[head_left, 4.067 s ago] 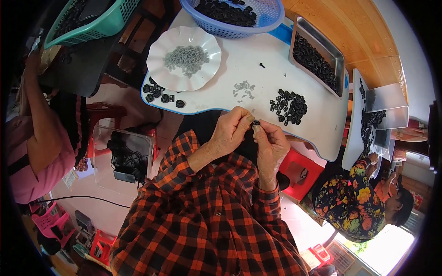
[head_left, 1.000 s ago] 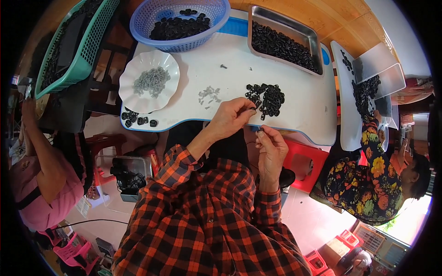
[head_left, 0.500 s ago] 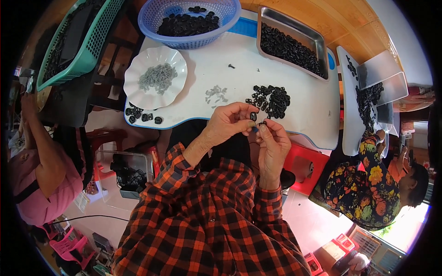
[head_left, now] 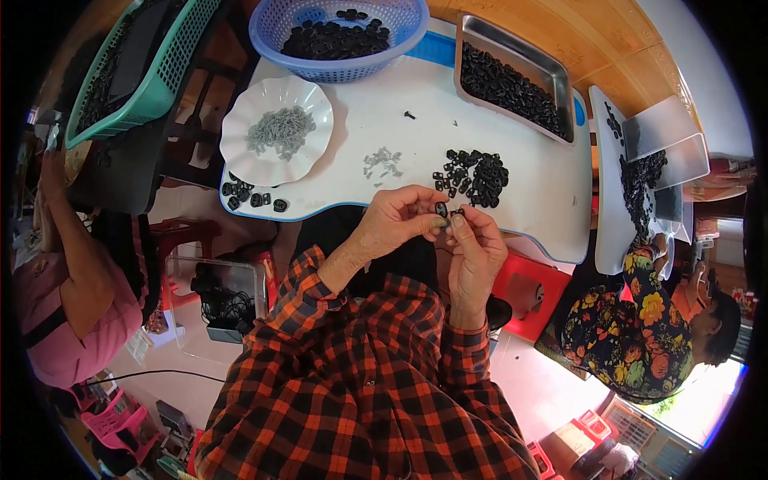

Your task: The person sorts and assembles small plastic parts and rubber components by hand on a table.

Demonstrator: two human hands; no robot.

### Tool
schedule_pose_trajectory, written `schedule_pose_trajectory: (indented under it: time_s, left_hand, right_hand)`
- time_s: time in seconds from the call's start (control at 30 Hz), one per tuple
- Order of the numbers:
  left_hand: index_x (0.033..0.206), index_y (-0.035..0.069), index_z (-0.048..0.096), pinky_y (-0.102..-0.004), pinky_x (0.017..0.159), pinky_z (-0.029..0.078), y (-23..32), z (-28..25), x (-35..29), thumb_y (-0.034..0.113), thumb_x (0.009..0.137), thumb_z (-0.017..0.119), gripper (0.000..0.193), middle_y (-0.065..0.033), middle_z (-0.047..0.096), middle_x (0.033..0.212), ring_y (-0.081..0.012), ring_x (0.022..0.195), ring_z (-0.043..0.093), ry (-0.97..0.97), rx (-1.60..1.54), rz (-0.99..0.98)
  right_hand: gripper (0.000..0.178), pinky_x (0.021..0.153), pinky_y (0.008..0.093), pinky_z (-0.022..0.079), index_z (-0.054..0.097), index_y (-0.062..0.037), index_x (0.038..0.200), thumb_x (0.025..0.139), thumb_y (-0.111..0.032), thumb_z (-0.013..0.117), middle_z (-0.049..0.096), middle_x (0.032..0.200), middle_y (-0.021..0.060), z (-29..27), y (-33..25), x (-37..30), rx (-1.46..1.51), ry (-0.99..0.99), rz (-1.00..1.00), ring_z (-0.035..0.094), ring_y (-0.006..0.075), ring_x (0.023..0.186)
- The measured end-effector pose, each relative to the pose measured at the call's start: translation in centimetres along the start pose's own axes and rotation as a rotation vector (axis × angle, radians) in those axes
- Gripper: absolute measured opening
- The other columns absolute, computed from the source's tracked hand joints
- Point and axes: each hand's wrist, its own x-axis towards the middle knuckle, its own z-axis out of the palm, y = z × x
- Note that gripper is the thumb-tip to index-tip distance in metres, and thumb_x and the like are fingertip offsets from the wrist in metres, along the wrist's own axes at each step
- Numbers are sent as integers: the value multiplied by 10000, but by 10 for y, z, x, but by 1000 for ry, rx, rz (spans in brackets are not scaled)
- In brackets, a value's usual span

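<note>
Over the near edge of the white table [head_left: 364,112], my two hands meet fingertip to fingertip. A small black oval plastic piece [head_left: 441,209] is pinched between the thumb and fingers of my left hand [head_left: 400,218]. Right beside it, my right hand [head_left: 475,244] pinches another small black piece [head_left: 458,214], mostly covered by the fingers. Whether the two pieces touch cannot be made out. Just beyond my hands lies a heap of black pieces [head_left: 485,178]. Left of that heap, small translucent grey pieces [head_left: 382,163] are scattered on the tabletop.
A scalloped white plate [head_left: 234,152] holds grey pieces, with several black parts [head_left: 254,198] by it. Behind stand a blue basket [head_left: 340,69] and metal tray [head_left: 512,107] of black pieces. A green basket [head_left: 164,88] is left. Co-workers sit at left [head_left: 80,320] and right [head_left: 632,328].
My hands stay together over the table edge with only slight finger movement, the left fingertips a little lower. The whole view has shifted slightly.
</note>
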Motion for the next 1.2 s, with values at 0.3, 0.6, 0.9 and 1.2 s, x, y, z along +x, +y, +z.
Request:
schedule_pose_trajectory:
  time_s: [0.3,0.6,0.9,1.2]
  left_hand:
    - [1060,-36,613,-224,632,545,-5,2,-3,59,919,562,177,-58,642,839,-87,704,609,14,282,92]
    - [1043,-36,623,-231,582,543,-7,0,-5,79,936,534,180,-60,635,788,-90,658,608,92,57,27]
    - [1082,-29,612,-231,576,551,-4,1,-5,55,916,561,193,-63,640,805,-93,666,615,96,38,37]
    - [1084,-39,589,-266,649,578,-8,-1,-7,10,879,601,211,-88,647,875,-130,740,644,70,-39,48]
  right_hand:
    - [174,602,189,444,625,15,1016,843,8,643,643,858,55,2,5,1,4,2,-11,583,86,705]
    - [170,609,199,453,627,23,1007,838,7,647,642,856,56,7,0,1,9,10,6,582,91,707]
    - [170,605,198,451,630,19,1004,836,3,652,647,865,56,7,4,0,-3,4,-9,585,87,705]
    - [171,609,192,441,628,16,1007,839,-3,653,649,872,54,7,4,0,-4,19,5,582,81,707]
